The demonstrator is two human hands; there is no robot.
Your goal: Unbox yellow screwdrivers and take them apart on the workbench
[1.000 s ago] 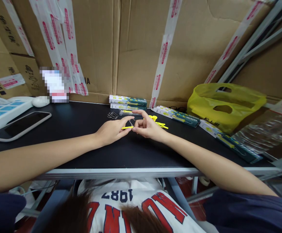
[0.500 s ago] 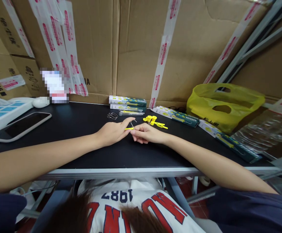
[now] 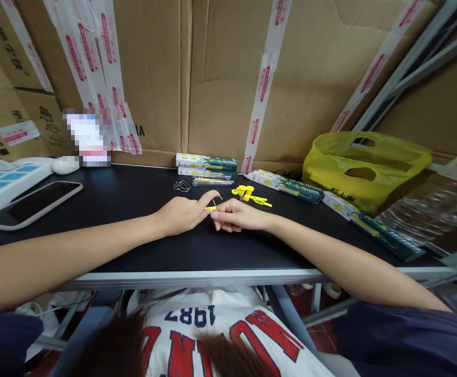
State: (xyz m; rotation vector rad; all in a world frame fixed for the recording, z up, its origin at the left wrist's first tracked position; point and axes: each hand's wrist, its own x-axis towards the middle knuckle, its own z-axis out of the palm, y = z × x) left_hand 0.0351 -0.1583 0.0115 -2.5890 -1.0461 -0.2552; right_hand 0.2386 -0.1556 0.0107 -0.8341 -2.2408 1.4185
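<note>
The right hand [image 3: 241, 214], whose index finger was spread above the work a second ago, has been drawn in, and its fingers are now curled. The lower end of a bent wire [image 3: 215, 203] appears to be pinched under its thumb. A yellow stick [image 3: 210, 208] is still gripped in the nearly closed left hand [image 3: 179, 215]. Both pieces are held between the fingertips above the counter [image 3: 197, 252], so the wire seems better steadied against the stick; whether they are joined cannot be told.

Just beyond the right hand, loose yellow parts [image 3: 248, 191] are laid out; beyond the left, a few wire loops [image 3: 182, 186].

Beyond both hands, a clear case [image 3: 213, 181] is seen with something yellow inside, before two stacked boxes [image 3: 207, 164]. To the right of the right hand, two more boxes [image 3: 287, 186] and a yellow bag [image 3: 340, 180] are placed; their contents are hidden.
</note>
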